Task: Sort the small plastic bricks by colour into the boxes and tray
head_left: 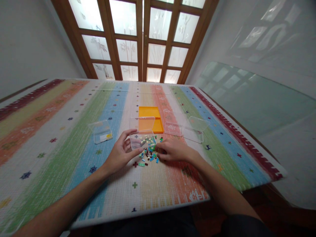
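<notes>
The clear box (141,139), lid swung up, stands out from the tabletop's near edge, about midway between its sides. Pale pieces (146,139) show through it (inside or behind its wall, I cannot tell which). The left hand (121,148) grips its left side, thumb along the near wall, fingers curled round behind.

Just beside it, toward the near edge, lies a loose heap of small bricks (149,154), green, blue and brown mixed together. The right hand (172,149) reaches in from the right, fingers bent down at the heap; whether they pinch a brick is hidden.

Sorting looks part done, I judge: yellow pieces (109,135) already sit apart in the left container (99,138), toward the tabletop's left edge, while the mixed colours are left unsorted. Toward the right edge are more clear containers (193,135); toward the far edge, an orange tray (149,112) lies open.
</notes>
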Demonstrator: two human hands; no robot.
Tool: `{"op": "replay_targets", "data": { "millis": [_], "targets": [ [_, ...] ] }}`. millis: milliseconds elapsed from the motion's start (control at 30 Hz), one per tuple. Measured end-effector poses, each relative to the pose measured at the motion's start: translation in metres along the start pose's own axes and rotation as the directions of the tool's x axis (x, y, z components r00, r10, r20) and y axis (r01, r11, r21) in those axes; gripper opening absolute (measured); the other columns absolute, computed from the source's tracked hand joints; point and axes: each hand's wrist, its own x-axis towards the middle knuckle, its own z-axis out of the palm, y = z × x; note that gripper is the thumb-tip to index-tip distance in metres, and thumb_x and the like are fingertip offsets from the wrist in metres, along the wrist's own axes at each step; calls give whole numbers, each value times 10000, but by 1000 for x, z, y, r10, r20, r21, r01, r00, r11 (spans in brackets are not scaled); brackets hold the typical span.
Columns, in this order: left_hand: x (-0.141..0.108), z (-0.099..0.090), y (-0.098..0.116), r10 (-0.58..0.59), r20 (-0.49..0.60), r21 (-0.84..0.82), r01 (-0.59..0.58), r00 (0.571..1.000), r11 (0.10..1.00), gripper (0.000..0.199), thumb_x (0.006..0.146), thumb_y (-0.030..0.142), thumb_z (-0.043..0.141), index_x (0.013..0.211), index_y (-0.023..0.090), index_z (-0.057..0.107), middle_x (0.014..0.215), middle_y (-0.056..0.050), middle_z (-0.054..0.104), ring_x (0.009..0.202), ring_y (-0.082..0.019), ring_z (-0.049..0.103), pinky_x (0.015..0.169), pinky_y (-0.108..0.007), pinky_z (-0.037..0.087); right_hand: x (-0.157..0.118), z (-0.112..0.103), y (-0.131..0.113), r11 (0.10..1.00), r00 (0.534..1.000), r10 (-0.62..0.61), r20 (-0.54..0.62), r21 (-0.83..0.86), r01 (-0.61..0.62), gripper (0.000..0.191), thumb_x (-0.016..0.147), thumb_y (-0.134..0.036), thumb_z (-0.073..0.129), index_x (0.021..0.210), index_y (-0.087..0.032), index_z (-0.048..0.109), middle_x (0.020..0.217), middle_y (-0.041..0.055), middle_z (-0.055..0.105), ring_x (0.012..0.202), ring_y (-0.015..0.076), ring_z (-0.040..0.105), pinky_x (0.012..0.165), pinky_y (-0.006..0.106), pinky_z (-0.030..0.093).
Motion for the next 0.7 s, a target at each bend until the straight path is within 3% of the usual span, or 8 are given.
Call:
{"op": "replay_targets", "data": {
  "millis": [233,700],
  "targets": [
    [0,0,0,9,-15,15,-9,1000,1000,665,739,294,852,1309,249,512,1408,-101,585,1050,-215,715,988,-429,609,1,-4,-2,999,999,43,21,-31,-42,126,887,-208,607,874,-170,726,760,43,709,635,144,527,589,274,269],
    [1,-1,-1,23,-14,7,-22,1000,1000,663,749,298,858,1315,242,517,1423,-110,574,1057,-198,710,991,-402,606,-1,-2,0,1000,1000,7,-8,-30,-7,111,861,-166,606,889,-177,713,746,32,703,638,145,536,600,277,270]
  ]
}}
